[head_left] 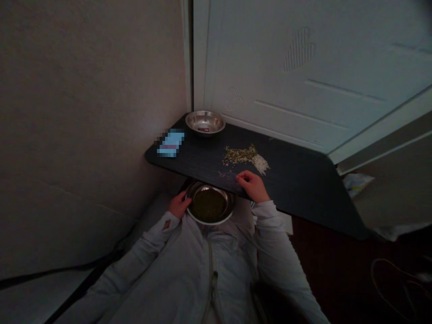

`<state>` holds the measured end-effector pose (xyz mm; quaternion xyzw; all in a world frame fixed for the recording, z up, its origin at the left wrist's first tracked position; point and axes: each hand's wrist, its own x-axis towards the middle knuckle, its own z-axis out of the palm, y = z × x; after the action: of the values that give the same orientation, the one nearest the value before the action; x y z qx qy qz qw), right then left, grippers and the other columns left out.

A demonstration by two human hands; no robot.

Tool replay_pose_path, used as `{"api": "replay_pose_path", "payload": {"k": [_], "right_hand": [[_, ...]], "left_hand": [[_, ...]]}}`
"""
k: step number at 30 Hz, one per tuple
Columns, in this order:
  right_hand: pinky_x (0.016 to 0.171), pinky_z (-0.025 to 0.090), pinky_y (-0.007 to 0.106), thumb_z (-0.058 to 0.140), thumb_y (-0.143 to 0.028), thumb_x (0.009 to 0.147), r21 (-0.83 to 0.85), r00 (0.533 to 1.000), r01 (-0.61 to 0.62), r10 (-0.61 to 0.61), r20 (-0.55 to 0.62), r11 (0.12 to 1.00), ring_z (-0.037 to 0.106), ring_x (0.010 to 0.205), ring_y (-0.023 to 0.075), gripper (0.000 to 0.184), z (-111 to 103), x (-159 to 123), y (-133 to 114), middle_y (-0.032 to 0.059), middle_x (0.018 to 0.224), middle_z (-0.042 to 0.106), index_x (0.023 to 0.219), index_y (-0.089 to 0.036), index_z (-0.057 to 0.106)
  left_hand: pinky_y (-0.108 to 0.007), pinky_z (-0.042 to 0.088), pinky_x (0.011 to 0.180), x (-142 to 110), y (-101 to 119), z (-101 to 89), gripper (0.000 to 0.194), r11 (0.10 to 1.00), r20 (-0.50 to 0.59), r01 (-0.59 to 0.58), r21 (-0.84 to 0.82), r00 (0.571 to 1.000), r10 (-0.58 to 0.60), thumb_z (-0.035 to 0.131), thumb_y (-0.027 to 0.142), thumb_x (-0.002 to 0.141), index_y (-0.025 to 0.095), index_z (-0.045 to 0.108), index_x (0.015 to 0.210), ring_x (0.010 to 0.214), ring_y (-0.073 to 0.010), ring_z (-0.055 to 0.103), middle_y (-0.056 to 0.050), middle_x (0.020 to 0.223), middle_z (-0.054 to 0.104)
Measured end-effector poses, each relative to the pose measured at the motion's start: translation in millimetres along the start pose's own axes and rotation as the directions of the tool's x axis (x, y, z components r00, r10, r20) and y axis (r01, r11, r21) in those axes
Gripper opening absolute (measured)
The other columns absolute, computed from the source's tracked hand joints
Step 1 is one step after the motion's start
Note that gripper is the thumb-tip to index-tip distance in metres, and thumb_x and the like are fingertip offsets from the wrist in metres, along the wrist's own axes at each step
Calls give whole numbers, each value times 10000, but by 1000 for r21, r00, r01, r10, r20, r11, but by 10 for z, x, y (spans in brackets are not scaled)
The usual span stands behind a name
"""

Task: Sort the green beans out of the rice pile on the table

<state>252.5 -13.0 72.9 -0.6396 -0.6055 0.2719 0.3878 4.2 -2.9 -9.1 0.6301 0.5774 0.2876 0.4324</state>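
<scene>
My left hand is closed on the left rim of a metal bowl in my lap, just below the table's front edge. Dark green grains, which look like mung beans, lie in this bowl. My right hand is over the front part of the table, thumb and fingers pinched together; what is between them, if anything, is too small to make out. Beyond it is a loose spread of greenish grains beside a small heap of white grains like rice. A few pale bits lie left of my fingertips.
The dark table reaches from the left wall to the right. At its back left stands another metal bowl with a label inside. A phone-like lit screen, blurred out, lies near the left corner. A white door rises behind.
</scene>
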Motion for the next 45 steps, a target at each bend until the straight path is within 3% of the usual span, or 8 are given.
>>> {"api": "replay_pose_path", "payload": {"k": [9, 16, 23, 25, 28, 31, 35, 45], "right_hand": [[566, 343, 218, 451, -355, 664, 116, 995, 44, -32, -97, 992, 445, 564, 93, 195, -19, 20, 33, -22, 582, 495, 668, -169, 511], [560, 348, 222, 465, -363, 658, 31, 999, 37, -38, 6, 999, 459, 568, 97, 203, 6, 19, 37, -15, 608, 525, 696, -178, 538], [566, 359, 227, 495, -354, 641, 124, 991, 30, -45, 127, 992, 484, 554, 98, 191, 7, -18, -45, -17, 582, 536, 686, -172, 531], [568, 358, 224, 492, -351, 643, 160, 994, 29, -46, 101, 987, 485, 561, 97, 188, 5, -13, -41, -19, 577, 529, 681, -171, 525], [557, 350, 217, 472, -349, 651, 175, 999, 27, -19, -48, 984, 466, 554, 92, 189, -2, 4, -13, -24, 568, 509, 684, -168, 518], [532, 336, 211, 458, -351, 652, 170, 979, 9, 27, -204, 985, 433, 525, 84, 196, -9, 20, 16, -29, 555, 489, 677, -164, 513], [513, 320, 204, 453, -352, 645, 161, 949, -9, 60, -310, 987, 409, 511, 79, 197, -8, 34, 45, -35, 538, 464, 646, -162, 504], [480, 303, 201, 451, -338, 629, 169, 970, -42, 81, -228, 985, 383, 485, 80, 173, -17, 5, -1, -38, 517, 446, 620, -171, 493]], "left_hand": [[-255, 395, 716, -3, 8, -1, 432, 1000, 9, 17, -26, 1000, -16, 404, 315, 610, 123, 522, 978, 786, -163, 520, -22, 871, 595], [-263, 390, 735, -9, 27, -10, 424, 1000, -1, 4, -24, 1000, -4, 411, 320, 603, 111, 536, 951, 801, -170, 519, -29, 882, 596], [-265, 388, 745, -11, 42, -7, 420, 1000, -10, 17, -26, 1000, -17, 410, 310, 596, 120, 540, 948, 815, -172, 519, -26, 887, 599], [-265, 388, 745, -10, 44, -8, 421, 999, -10, 28, -18, 1000, -28, 411, 308, 594, 121, 540, 949, 817, -173, 518, -28, 886, 599], [-265, 388, 745, -3, 29, -5, 423, 999, -6, 31, -8, 999, -31, 416, 310, 592, 121, 541, 949, 814, -172, 519, -30, 886, 598], [-262, 394, 734, 10, -4, 5, 414, 999, -8, 14, -41, 1000, -14, 419, 309, 592, 130, 543, 944, 802, -168, 522, -23, 872, 602], [-258, 397, 724, 21, -42, 13, 395, 999, -17, 10, -37, 1000, -11, 427, 312, 590, 151, 552, 927, 792, -163, 523, -4, 832, 610], [-265, 391, 745, 5, 3, 5, 402, 999, -26, 20, -41, 999, -21, 432, 304, 583, 142, 556, 930, 804, -170, 524, -10, 864, 607]]}}
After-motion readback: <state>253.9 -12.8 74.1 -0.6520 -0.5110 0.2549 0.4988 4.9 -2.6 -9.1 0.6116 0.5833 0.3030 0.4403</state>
